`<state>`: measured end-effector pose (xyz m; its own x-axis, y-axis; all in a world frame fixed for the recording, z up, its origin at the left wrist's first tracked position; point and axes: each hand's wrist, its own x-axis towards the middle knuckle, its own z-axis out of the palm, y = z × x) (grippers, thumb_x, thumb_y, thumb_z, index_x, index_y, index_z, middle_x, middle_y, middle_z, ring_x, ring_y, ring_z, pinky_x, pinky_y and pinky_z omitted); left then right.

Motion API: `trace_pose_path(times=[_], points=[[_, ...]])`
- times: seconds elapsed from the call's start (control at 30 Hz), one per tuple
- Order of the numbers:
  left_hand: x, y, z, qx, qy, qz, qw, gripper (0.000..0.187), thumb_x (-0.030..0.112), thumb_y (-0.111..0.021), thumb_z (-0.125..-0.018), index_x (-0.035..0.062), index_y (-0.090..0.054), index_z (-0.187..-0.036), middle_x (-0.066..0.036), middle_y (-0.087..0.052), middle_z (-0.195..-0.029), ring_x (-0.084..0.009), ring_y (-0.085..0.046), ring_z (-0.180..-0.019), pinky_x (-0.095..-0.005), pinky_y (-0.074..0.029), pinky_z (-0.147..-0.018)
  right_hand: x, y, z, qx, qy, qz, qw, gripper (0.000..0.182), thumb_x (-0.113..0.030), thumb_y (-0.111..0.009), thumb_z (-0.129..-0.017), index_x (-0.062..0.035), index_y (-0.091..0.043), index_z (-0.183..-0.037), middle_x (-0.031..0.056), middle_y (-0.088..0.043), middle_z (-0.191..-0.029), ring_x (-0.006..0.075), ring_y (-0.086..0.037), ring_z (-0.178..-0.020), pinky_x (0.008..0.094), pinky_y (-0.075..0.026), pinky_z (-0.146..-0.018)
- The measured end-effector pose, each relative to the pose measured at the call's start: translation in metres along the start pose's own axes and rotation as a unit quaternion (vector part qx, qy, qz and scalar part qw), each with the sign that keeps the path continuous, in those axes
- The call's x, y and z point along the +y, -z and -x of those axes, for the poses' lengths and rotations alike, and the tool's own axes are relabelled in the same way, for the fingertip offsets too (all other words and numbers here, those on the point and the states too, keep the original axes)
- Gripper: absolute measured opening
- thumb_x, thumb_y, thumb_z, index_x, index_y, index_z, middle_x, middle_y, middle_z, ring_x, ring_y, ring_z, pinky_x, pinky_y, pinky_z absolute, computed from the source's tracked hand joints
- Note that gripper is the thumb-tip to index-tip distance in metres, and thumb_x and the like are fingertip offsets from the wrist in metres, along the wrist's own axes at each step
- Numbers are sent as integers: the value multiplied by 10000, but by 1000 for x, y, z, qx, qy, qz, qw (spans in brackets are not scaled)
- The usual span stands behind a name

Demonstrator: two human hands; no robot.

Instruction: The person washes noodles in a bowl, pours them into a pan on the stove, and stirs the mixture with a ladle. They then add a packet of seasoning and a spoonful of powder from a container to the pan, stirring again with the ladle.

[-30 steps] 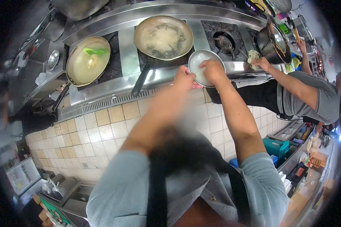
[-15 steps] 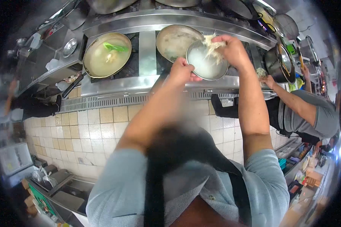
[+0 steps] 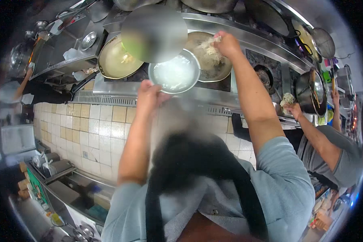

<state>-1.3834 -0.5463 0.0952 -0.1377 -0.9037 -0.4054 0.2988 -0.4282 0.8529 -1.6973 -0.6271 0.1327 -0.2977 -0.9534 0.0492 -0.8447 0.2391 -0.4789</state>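
Observation:
My left hand (image 3: pixel 150 97) grips the near-left edge of a round metal bowl (image 3: pixel 198 67) with cloudy white liquid inside. My right hand (image 3: pixel 229 45) is closed on a clump of pale stringy strands (image 3: pixel 207 49), their ends hanging loose. The strands are over the middle pan (image 3: pixel 218 78), which contains murky liquid and sits on the stove. To its left, a second pan (image 3: pixel 103 67) contains pale yellowish liquid with a small light lump (image 3: pixel 128 59). A round blurred patch hides part of that pan and the bowl's far edge.
At right, a co-worker's hand (image 3: pixel 293 109) holds a pale clump (image 3: pixel 287 100) beside a large dark pot (image 3: pixel 303 93). A bare burner (image 3: pixel 264 76) lies between. Another person (image 3: pixel 20 90) stands far left. A small metal bowl (image 3: pixel 88 40) rests on the left counter.
The bowl has moved left, away from beneath the strands. My right hand now has the strands over the middle pan. The round blurred patch has appeared over the left pan.

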Motion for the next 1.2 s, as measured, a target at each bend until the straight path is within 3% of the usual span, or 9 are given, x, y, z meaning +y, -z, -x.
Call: trace_pose_path(times=[0.33, 0.53, 0.6, 0.63, 0.73, 0.83, 0.97, 1.07, 1.2], points=[[8, 51, 33, 76, -48, 86, 992, 96, -24, -496, -876, 18, -430, -932, -202, -635, -808, -288, -688, -631, -270, -605, -517, 21, -14, -22, -19, 64, -47, 997, 256, -176, -664, -795, -127, -665, -1046, 169, -663, -1048, 340, -621, -993, 402, -485, -866], [12, 60, 29, 75, -44, 88, 992, 82, -27, -486, -881, -12, -435, -943, -206, -634, -804, -279, -683, -614, -264, -608, -521, 31, -37, -23, 14, 21, -167, 986, 285, -77, -599, -783, -110, -672, -1057, 170, -676, -1031, 315, -639, -990, 384, -489, -862], [17, 55, 29, 76, -46, 90, 992, 86, -26, -487, -879, -22, -438, -950, -206, -634, -805, -277, -681, -607, -264, -608, -520, 35, -43, -21, -133, 97, 131, 978, 309, -62, -594, -772, -94, -671, -1070, 169, -678, -1033, 315, -647, -974, 373, -494, -849], [21, 49, 30, 81, -40, 83, 992, 92, -25, -490, -877, -25, -442, -955, -200, -634, -808, -268, -676, -601, -269, -609, -528, 36, -41, -24, -136, 104, 131, 976, 309, -62, -594, -772, -94, -671, -1070, 169, -678, -1033, 315, -647, -974, 373, -494, -849], [20, 47, 29, 80, -31, 85, 993, 122, -32, -498, -865, 4, -425, -957, -197, -620, -875, -281, -675, -650, -327, -609, -557, 10, -19, -23, -27, 86, 14, 996, 356, -56, -670, -732, -60, -666, -1089, 157, -681, -1030, 281, -656, -938, 353, -508, -836], [15, 47, 19, 54, -34, 97, 993, 178, -46, -501, -849, 32, -393, -967, -199, -594, -941, -309, -678, -741, -422, -610, -609, -51, -1, 4, -119, 181, -159, 963, 342, -90, -679, -752, -41, -663, -1090, 145, -680, -1031, 272, -648, -935, 353, -503, -842], [13, 40, 9, 42, -30, 100, 994, 194, -56, -506, -830, 28, -379, -951, -195, -578, -920, -303, -671, -717, -441, -618, -634, -124, -14, 49, -280, 335, -46, 898, 509, -144, -722, -762, -109, -584, -1251, 160, -610, -1186, 287, -598, -1052, 370, -469, -924], [13, 33, 7, 26, -27, 86, 996, 203, -48, -517, -827, 33, -368, -940, -195, -576, -901, -300, -668, -695, -440, -619, -612, -138, -48, 63, -241, 398, 92, 880, 606, -139, -725, -758, -152, -515, -1326, 162, -493, -1335, 326, -541, -1146, 391, -436, -988], [6, 30, 2, 18, -28, 87, 996, 227, -45, -534, -815, 41, -359, -929, -188, -569, -865, -292, -659, -649, -442, -618, -592, -145, -70, 66, -344, 351, 176, 853, 651, -72, -688, -756, -181, -474, -1361, 153, -414, -1397, 359, -487, -1207, 406, -406, -1029]])
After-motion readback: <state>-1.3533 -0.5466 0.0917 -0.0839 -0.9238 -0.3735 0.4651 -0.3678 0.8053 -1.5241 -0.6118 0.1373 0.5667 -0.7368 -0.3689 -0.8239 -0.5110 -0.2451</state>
